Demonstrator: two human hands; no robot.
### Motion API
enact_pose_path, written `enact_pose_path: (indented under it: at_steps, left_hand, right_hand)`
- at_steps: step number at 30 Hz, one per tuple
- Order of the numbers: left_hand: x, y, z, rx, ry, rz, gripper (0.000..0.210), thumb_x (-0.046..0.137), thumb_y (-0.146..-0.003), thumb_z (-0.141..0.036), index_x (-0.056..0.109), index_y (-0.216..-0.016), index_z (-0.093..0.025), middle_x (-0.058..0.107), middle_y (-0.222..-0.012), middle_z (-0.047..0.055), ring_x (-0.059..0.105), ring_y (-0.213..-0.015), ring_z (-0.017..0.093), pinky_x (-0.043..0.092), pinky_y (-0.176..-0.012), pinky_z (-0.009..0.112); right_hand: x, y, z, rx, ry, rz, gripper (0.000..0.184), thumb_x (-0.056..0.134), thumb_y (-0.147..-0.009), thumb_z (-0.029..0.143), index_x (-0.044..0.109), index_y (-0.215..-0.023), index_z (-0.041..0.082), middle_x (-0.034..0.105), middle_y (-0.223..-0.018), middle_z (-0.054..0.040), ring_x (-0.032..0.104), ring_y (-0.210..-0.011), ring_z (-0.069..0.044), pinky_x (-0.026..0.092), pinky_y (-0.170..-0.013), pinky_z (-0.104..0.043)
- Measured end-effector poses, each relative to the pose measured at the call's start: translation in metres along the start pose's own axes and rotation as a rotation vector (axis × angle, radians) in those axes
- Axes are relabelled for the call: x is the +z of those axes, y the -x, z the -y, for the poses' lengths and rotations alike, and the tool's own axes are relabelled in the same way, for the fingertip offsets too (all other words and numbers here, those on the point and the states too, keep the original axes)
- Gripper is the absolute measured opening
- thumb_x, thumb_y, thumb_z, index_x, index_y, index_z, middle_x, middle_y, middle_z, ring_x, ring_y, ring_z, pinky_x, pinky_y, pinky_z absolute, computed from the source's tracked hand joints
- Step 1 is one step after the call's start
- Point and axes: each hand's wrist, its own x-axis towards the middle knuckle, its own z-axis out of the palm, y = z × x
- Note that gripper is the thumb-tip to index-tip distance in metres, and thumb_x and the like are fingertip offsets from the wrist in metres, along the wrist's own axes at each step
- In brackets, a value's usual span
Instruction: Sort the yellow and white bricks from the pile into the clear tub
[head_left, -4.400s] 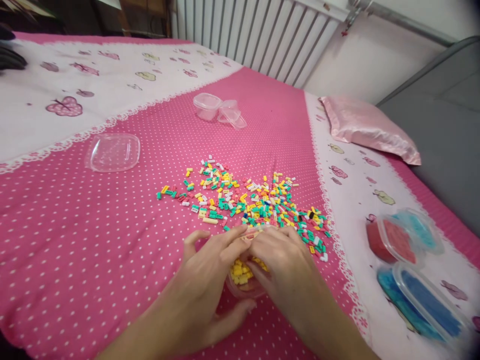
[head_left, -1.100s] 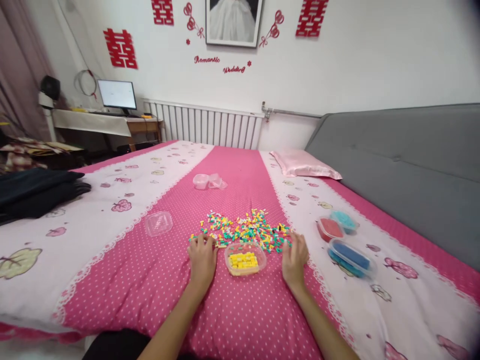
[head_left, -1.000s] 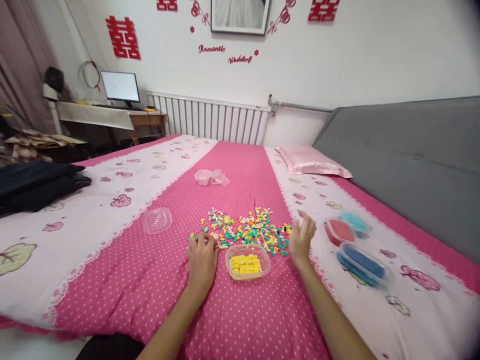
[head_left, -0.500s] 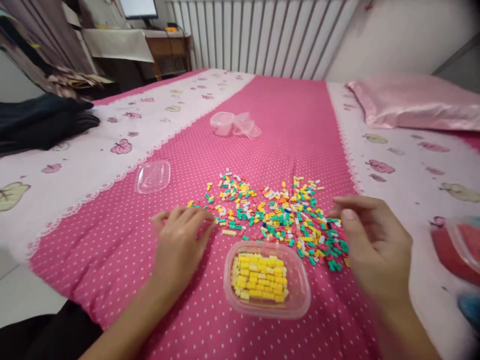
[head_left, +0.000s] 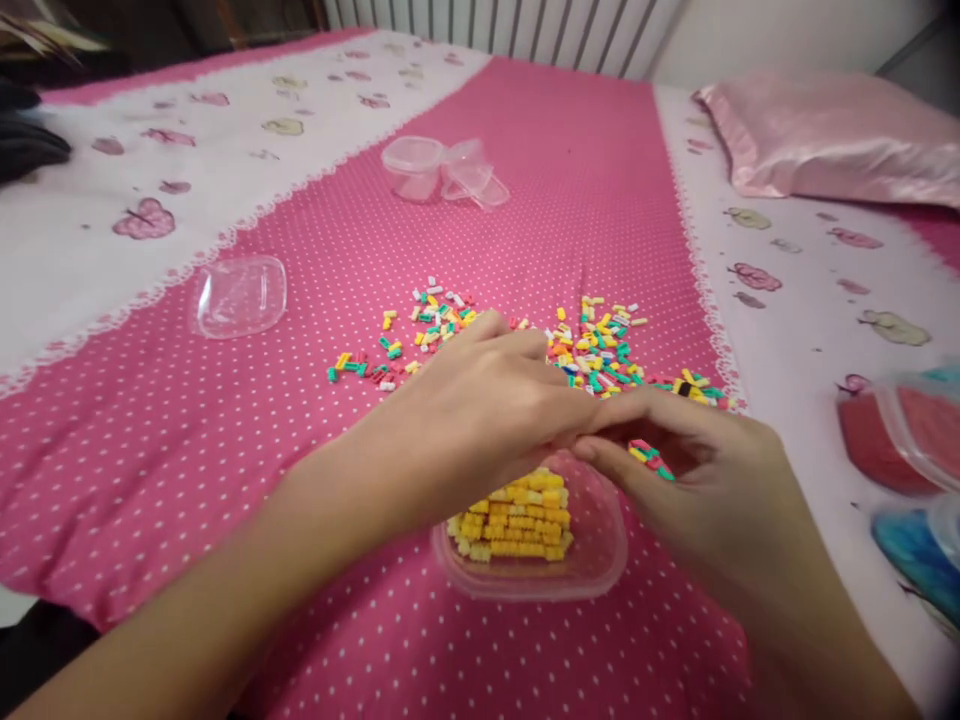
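Note:
Both my hands come together above the near side of the scattered small building blocks (head_left: 600, 345), which are yellow, green, red and white. My left hand (head_left: 487, 405) is curled with its back toward me, hiding its fingertips and part of the pile. From the right, my right hand (head_left: 709, 465) pinches with thumb and index finger against the left fingers. Whatever sits between the fingertips is hidden. Just below them a clear plastic container (head_left: 604, 560) stands on the bedspread, with rows of yellow blocks (head_left: 529, 525) packed in its left part.
A clear plastic lid (head_left: 244, 297) lies on the left of the pink dotted bedspread (head_left: 337, 620). Farther back are small clear containers (head_left: 414, 165). On the right are a pink pillow (head_left: 832, 140), a tub with red contents (head_left: 877, 440) and a blue object (head_left: 911, 550).
My hands were apart on either side of the pile; the left has moved right and the right has moved left until they meet. The view has tilted downward.

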Motion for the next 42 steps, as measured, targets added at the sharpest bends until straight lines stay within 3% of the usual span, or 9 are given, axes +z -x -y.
enact_pose_path:
  at_steps: [4, 8, 11, 13, 17, 21, 29, 34, 42]
  left_hand:
    - [-0.003, 0.002, -0.003, -0.007, 0.093, -0.038, 0.031, 0.046, -0.100, -0.024, 0.063, -0.073, -0.024, 0.057, -0.063, -0.005, 0.049, -0.070, 0.015, 0.038, -0.088, 0.034]
    - [-0.006, 0.013, 0.007, -0.003, 0.155, 0.009, 0.025, 0.057, -0.096, -0.025, 0.066, -0.072, -0.024, 0.059, -0.064, -0.007, 0.052, -0.070, 0.013, 0.040, -0.090, 0.035]
    - [-0.014, 0.030, 0.024, -0.035, 0.216, 0.076, 0.010, 0.066, -0.092, -0.035, 0.071, -0.089, -0.027, 0.067, -0.080, -0.007, 0.059, -0.079, 0.014, 0.043, -0.082, 0.032]
    - [-0.022, 0.040, 0.035, -0.087, 0.269, 0.079, 0.015, 0.064, -0.093, -0.039, 0.071, -0.097, -0.027, 0.069, -0.084, -0.007, 0.062, -0.077, 0.013, 0.043, -0.073, 0.027]
    - [-0.034, 0.053, 0.050, -0.257, 0.263, 0.097, 0.013, 0.065, -0.089, -0.029, 0.072, -0.099, -0.023, 0.072, -0.090, -0.002, 0.063, -0.077, 0.013, 0.042, -0.068, 0.023]
    - [-0.027, 0.059, 0.057, -0.353, 0.170, 0.175, 0.012, 0.066, -0.087, -0.021, 0.074, -0.096, -0.023, 0.072, -0.084, -0.003, 0.061, -0.070, 0.011, 0.037, -0.062, 0.022]
    - [-0.022, 0.059, 0.059, -0.463, 0.107, 0.301, 0.013, 0.079, -0.079, -0.025, 0.075, -0.090, -0.022, 0.070, -0.080, -0.002, 0.057, -0.067, 0.012, 0.030, -0.058, 0.024]
    - [-0.016, 0.060, 0.062, -0.465, 0.105, 0.304, 0.016, 0.081, -0.076, -0.022, 0.075, -0.091, -0.023, 0.072, -0.084, -0.002, 0.058, -0.069, 0.013, 0.029, -0.059, 0.024]
    - [-0.007, 0.062, 0.063, -0.407, 0.119, 0.308, 0.015, 0.082, -0.073, -0.019, 0.070, -0.082, -0.022, 0.066, -0.073, -0.004, 0.054, -0.061, 0.011, 0.027, -0.055, 0.025]
  right_hand:
    - [-0.002, 0.000, 0.009, -0.041, 0.107, 0.031, 0.013, 0.072, -0.083, 0.014, 0.070, -0.081, 0.026, 0.073, -0.079, 0.0070, 0.068, -0.072, -0.012, 0.051, -0.066, -0.023]
    - [0.003, 0.003, 0.016, -0.042, 0.148, 0.100, 0.015, 0.069, -0.083, 0.012, 0.069, -0.084, 0.027, 0.075, -0.081, 0.0087, 0.070, -0.071, -0.011, 0.049, -0.062, -0.024]
    - [0.009, 0.008, 0.019, -0.108, 0.230, 0.129, 0.013, 0.069, -0.084, 0.019, 0.070, -0.092, 0.029, 0.078, -0.088, 0.0073, 0.072, -0.077, -0.016, 0.047, -0.067, -0.030]
    - [0.015, 0.014, 0.021, -0.160, 0.303, 0.129, 0.011, 0.065, -0.088, 0.022, 0.070, -0.092, 0.030, 0.078, -0.088, 0.0077, 0.071, -0.078, -0.017, 0.042, -0.073, -0.034]
    - [0.029, 0.027, 0.025, -0.127, 0.398, 0.159, 0.021, 0.058, -0.093, 0.015, 0.068, -0.082, 0.031, 0.076, -0.082, 0.0104, 0.069, -0.078, -0.015, 0.029, -0.084, -0.038]
    - [0.037, 0.032, 0.025, -0.140, 0.475, 0.158, 0.030, 0.050, -0.095, 0.013, 0.067, -0.077, 0.029, 0.074, -0.074, 0.0095, 0.067, -0.074, -0.015, 0.024, -0.090, -0.040]
    - [0.044, 0.030, 0.023, -0.194, 0.582, 0.096, 0.032, 0.047, -0.094, 0.014, 0.066, -0.072, 0.028, 0.073, -0.072, 0.0084, 0.066, -0.071, -0.016, 0.020, -0.096, -0.043]
    - [0.045, 0.031, 0.022, -0.181, 0.617, 0.117, 0.033, 0.048, -0.094, 0.015, 0.065, -0.069, 0.028, 0.072, -0.072, 0.0073, 0.063, -0.074, -0.017, 0.018, -0.094, -0.044]
    - [0.044, 0.030, 0.024, -0.159, 0.606, 0.129, 0.027, 0.050, -0.092, 0.011, 0.066, -0.079, 0.030, 0.073, -0.078, 0.0081, 0.063, -0.077, -0.018, 0.019, -0.095, -0.044]
